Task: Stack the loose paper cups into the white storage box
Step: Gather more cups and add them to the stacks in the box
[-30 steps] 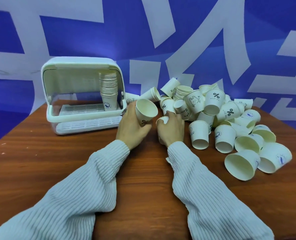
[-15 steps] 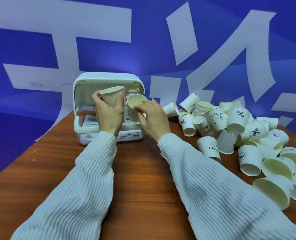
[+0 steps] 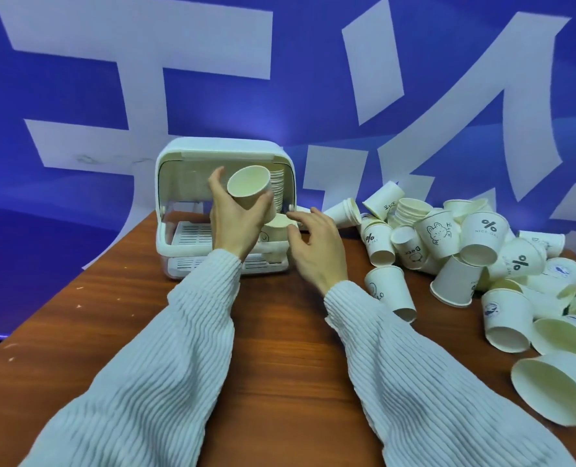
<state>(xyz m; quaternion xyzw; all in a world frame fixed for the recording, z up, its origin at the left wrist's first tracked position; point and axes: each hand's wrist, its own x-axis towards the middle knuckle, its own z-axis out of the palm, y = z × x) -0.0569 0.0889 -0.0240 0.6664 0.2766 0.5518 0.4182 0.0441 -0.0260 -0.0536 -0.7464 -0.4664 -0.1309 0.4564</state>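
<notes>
The white storage box stands open at the table's far left, with a tall stack of nested cups against its right inner wall. My left hand grips a plain paper cup in front of the box opening, tilted with its mouth towards me. Another cup stands upright at the front right of the box, below the stack. My right hand is beside that cup with its fingers spread and its fingertips at the rim. Several loose cups lie heaped to the right.
The heap of printed and plain cups spreads over the right side of the brown wooden table up to its right edge. A blue wall with large white shapes rises directly behind the box and the heap.
Both hands went from the heap to the box with a cup each. The right hand's cup now stands in the box and its fingers have spread. The left hand's cup is tilted towards me.
</notes>
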